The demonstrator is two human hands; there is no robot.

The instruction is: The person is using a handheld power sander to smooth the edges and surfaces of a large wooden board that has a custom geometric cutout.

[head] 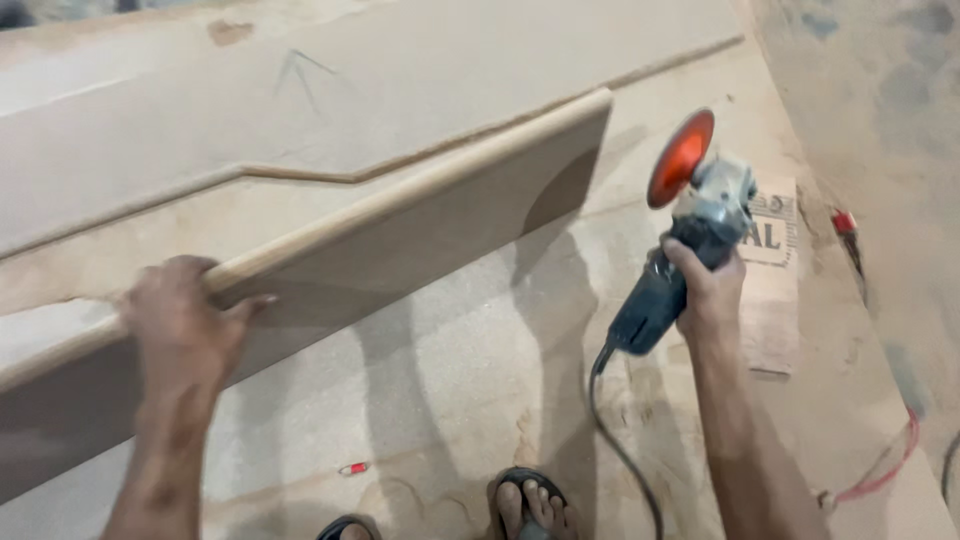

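My left hand [183, 325] grips the top edge of a long wooden board [420, 235] that stands on its edge, tilted, running from lower left to upper right. My right hand [708, 290] holds a blue-grey angle grinder [690, 240] by its body, off to the right of the board. The grinder's orange sanding disc [681, 158] points up and away from the wood, not touching it. Its black cord [620, 450] trails down toward the bottom of the view.
Large flat wooden panels [400, 80] covered in sawdust lie beneath and behind the board. A piece of printed cardboard [775, 260] lies at right. My sandalled foot [528, 505] stands at the bottom edge. A small red object [352, 468] lies at lower left; red wire [880, 475] at lower right.
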